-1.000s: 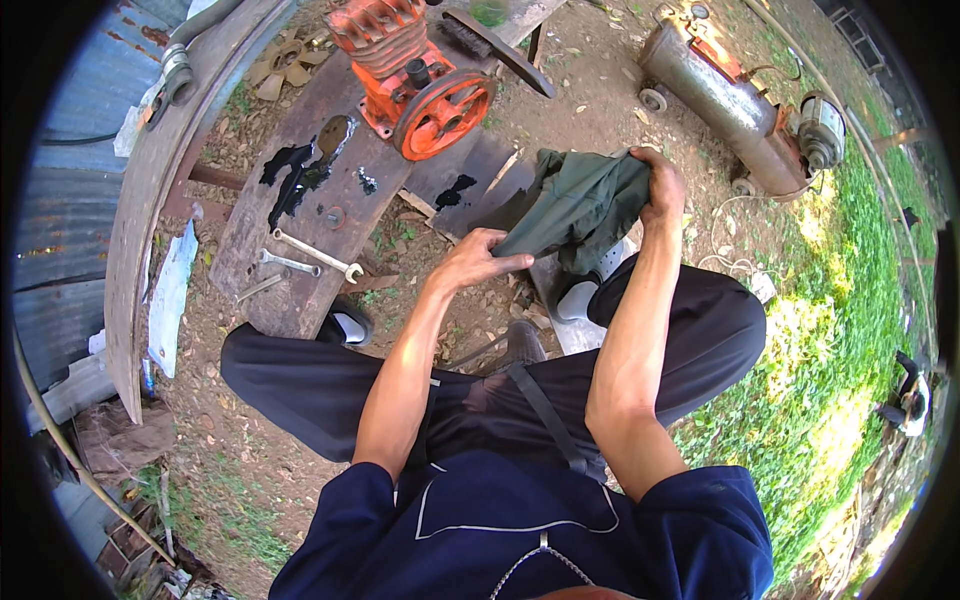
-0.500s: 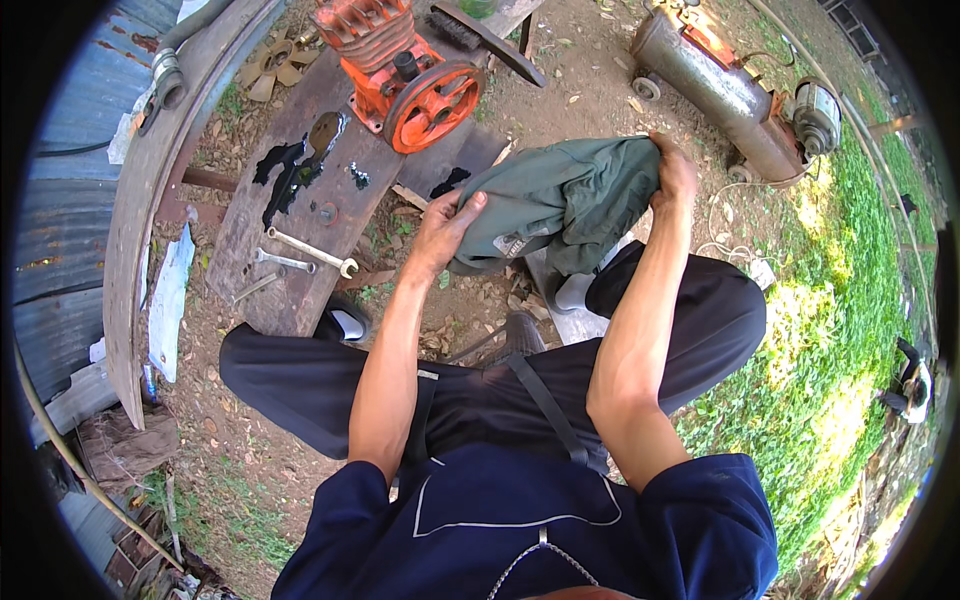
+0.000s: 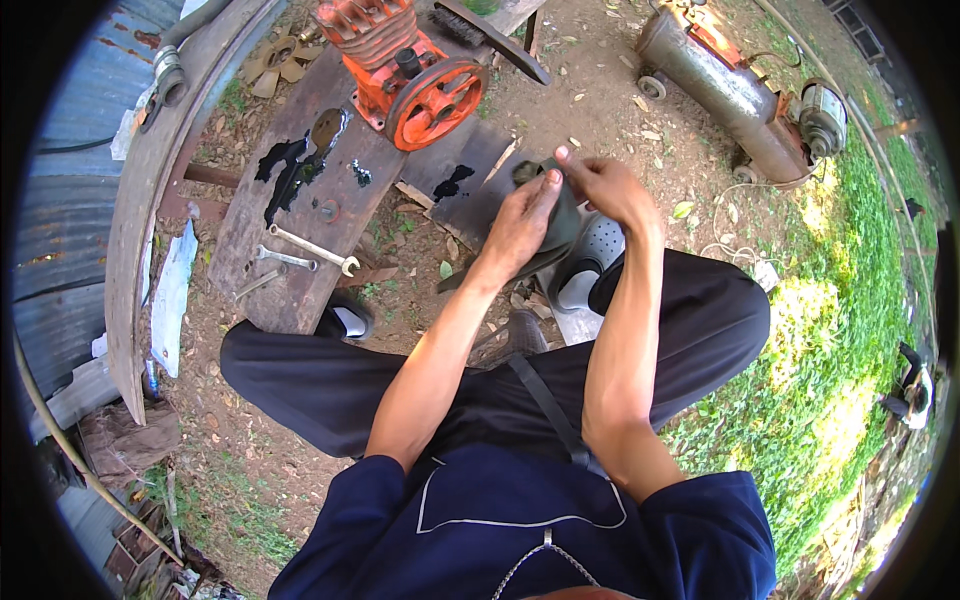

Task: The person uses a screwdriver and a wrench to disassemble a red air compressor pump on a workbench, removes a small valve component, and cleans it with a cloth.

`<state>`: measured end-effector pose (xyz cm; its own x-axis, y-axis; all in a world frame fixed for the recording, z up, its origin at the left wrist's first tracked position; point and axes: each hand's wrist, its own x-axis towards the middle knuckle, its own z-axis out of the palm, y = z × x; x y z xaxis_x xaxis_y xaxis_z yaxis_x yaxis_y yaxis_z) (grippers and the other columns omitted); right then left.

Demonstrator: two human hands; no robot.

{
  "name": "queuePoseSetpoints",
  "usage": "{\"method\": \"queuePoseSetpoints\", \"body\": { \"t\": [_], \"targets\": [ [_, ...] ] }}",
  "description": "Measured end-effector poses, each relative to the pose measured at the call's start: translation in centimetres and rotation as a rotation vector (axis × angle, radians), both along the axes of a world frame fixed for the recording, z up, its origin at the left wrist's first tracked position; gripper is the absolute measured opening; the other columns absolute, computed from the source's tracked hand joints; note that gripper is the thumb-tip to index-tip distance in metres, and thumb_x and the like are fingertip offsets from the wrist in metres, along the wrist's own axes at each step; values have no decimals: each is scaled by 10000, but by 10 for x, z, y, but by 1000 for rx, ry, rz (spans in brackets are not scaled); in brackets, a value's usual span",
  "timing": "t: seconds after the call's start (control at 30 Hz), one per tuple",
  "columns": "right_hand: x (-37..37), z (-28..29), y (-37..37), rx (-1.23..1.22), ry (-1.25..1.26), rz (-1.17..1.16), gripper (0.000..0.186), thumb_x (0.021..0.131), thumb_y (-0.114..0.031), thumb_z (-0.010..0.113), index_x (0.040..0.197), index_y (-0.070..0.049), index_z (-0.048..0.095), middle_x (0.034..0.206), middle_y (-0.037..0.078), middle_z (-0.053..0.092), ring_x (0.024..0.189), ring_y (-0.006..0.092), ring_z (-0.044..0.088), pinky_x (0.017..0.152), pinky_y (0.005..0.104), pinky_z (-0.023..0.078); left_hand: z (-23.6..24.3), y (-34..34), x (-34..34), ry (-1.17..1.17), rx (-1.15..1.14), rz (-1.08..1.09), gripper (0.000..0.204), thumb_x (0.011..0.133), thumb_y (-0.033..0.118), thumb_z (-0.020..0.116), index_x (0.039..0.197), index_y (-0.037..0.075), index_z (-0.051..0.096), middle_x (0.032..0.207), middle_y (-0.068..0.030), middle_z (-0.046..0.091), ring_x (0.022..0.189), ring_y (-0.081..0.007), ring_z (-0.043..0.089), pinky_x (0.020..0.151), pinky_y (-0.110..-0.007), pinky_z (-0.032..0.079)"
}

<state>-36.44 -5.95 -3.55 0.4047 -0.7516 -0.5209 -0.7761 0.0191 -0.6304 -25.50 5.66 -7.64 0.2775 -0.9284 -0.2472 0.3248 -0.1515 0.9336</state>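
A dark green cloth (image 3: 563, 228) hangs gathered between my hands, over the gap between the bench and my right foot. My left hand (image 3: 520, 225) is closed on it, thumb pointing up. Close beside it, my right hand (image 3: 612, 190) pinches the cloth's upper edge between thumb and fingers. My hands partly hide the cloth. Just beyond them, an orange compressor pump (image 3: 375, 60) with a spoked pulley wheel (image 3: 437, 107) stands on the worn wooden bench (image 3: 240, 220).
Two wrenches (image 3: 310, 248) and a short metal rod (image 3: 260, 284) lie on the bench by a black oil spill (image 3: 290, 180). A wire brush (image 3: 490, 40) rests past the pump. A rusty air tank (image 3: 715, 85) with a motor stands on the ground at far right.
The cloth was spread wide between my hands; now it is bunched and narrow. My hands have come together, the left moving right and up, the right moving left.
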Motion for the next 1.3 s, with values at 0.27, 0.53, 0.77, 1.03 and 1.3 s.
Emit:
{"method": "queuePoseSetpoints", "body": {
  "t": [0.27, 0.53, 0.77, 1.03, 1.3],
  "targets": [
    [-29, -37, 4, 180, -403, 124, 363, 902, -357, 689, 917, 5, 718, 767, 27, 675, 716, 96, 578, 645, 281, 475, 26, 13, 34, -270, 63, -279, 477, 935, 474, 602, 1072, 24, 680, 889, -81, 690, 821, -134, 627, 791, -295, 520],
    [40, -69, 25, 595, -1532, -560, 361, 894, -307, 646, 1091, -5, 629, 1040, 124, 672, 969, 235, 651, 933, 379, 500, 32, 35, 131, -827, -159, 653, 320, 959, 239, 621, 1164, -6, 638, 1098, -119, 666, 967, -163, 623, 858, -305, 513],
    [103, -82, 69, 466, -1548, -424, 555, 852, -361, 602, 1260, 14, 568, 1264, 135, 609, 1216, 257, 537, 1102, 409, 357, 19, 39, 130, -690, -160, 537, 288, 982, 154, 570, 1204, -24, 615, 1179, -114, 651, 1090, -178, 606, 965, -303, 459],
    [53, -12, 55, 393, -1701, -407, 560, 865, -369, 523, 1249, 33, 584, 1245, 163, 627, 1168, 297, 582, 1063, 408, 398, -30, 64, 62, -1223, -124, 129, 1050, 613, 525, 856, 1413, 30, 392, 1358, -241, 513, 1194, -395, 547, 1030, -478, 421],
    [45, -25, 43, 274, -1666, -569, 504, 867, -310, 543, 1250, 15, 579, 1244, 146, 624, 1161, 292, 579, 1032, 417, 420, -96, 67, 55, -399, -1, -233, 771, 680, 462, 818, 1245, -7, 582, 1197, -190, 645, 1126, -316, 602, 984, -402, 449]
  ]
}}
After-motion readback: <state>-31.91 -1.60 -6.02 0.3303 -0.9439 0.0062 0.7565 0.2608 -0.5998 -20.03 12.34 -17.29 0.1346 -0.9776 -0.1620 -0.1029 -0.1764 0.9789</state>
